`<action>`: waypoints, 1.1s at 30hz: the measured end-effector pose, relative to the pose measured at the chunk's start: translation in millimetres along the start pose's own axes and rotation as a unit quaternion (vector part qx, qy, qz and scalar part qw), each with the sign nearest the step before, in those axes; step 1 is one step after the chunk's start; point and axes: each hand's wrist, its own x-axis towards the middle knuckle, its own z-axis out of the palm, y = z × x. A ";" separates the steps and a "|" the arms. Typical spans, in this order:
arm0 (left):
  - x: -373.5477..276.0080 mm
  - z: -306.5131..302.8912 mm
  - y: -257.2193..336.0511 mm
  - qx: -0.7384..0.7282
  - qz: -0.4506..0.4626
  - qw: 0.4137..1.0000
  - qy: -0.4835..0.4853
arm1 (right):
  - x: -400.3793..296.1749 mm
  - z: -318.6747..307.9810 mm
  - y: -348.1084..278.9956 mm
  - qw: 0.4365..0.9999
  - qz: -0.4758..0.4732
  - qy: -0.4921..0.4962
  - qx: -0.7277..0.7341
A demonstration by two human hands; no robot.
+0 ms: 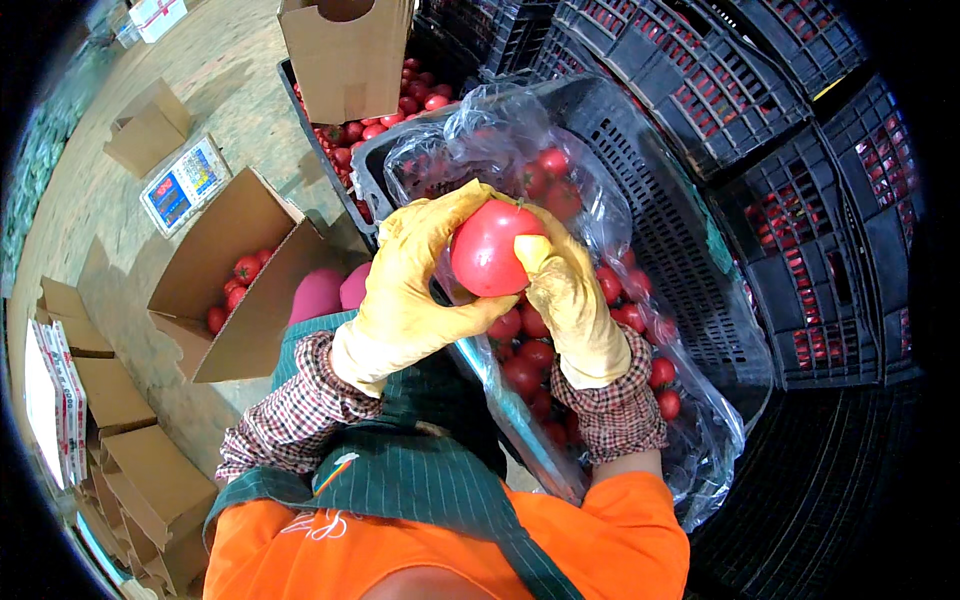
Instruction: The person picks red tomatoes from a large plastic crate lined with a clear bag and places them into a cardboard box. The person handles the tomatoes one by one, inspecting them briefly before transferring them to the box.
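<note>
Between my two hands, in yellow rubber gloves, is one large red tomato [487, 247]. My left hand [409, 277] curves around its left side, with the thumb along its underside. My right hand [581, 300] holds it from the right, the thumb lying across the tomato's front. Beneath them stands a black plastic crate [679, 247] lined with a clear plastic bag [510, 112]. Several loose tomatoes [525, 367] lie inside that lining, partly hidden by my hands and forearms.
Left of my knees, an open cardboard box [247, 300] holds several tomatoes. A digital scale [185, 184] lies on the floor beyond it. Another cardboard box [345, 64] rests on a tomato-filled crate ahead. Stacked black crates [795, 225] wall off the right; folded cartons [150, 480] stand lower left.
</note>
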 end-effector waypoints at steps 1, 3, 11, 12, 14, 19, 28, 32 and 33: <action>0.3 -0.9 -0.9 -0.020 -0.004 1.000 -0.007 | -0.7 2.8 -8.3 1.000 0.008 -0.003 -0.002; 0.6 0.2 -1.8 -0.119 -0.034 0.992 -0.002 | -1.7 4.1 -17.2 1.000 0.003 -0.012 -0.013; 3.5 1.0 4.5 -0.365 -0.107 0.924 -0.020 | -4.5 6.1 -26.5 0.985 -0.117 -0.009 -0.130; 2.8 0.4 4.5 -0.398 -0.113 0.910 -0.026 | -5.0 6.7 -27.9 0.980 -0.130 -0.008 -0.150; 1.5 -1.3 4.1 -0.460 -0.125 0.878 -0.037 | -6.2 7.2 -23.1 0.978 -0.155 -0.013 -0.139; 4.1 -5.0 6.9 -0.492 -0.148 0.857 -0.039 | -6.0 4.1 -19.2 0.976 -0.158 -0.030 -0.148; 9.6 -1.0 1.9 -0.035 -0.024 0.995 -0.090 | -1.5 -4.4 1.1 0.997 -0.051 0.005 -0.058; 26.3 -9.1 -24.7 0.201 0.071 0.976 -0.040 | -3.9 -39.7 43.7 0.988 0.090 0.080 0.097; 39.5 -13.9 -24.0 0.120 0.063 0.989 -0.055 | -4.2 -64.5 68.8 0.983 0.124 0.126 0.040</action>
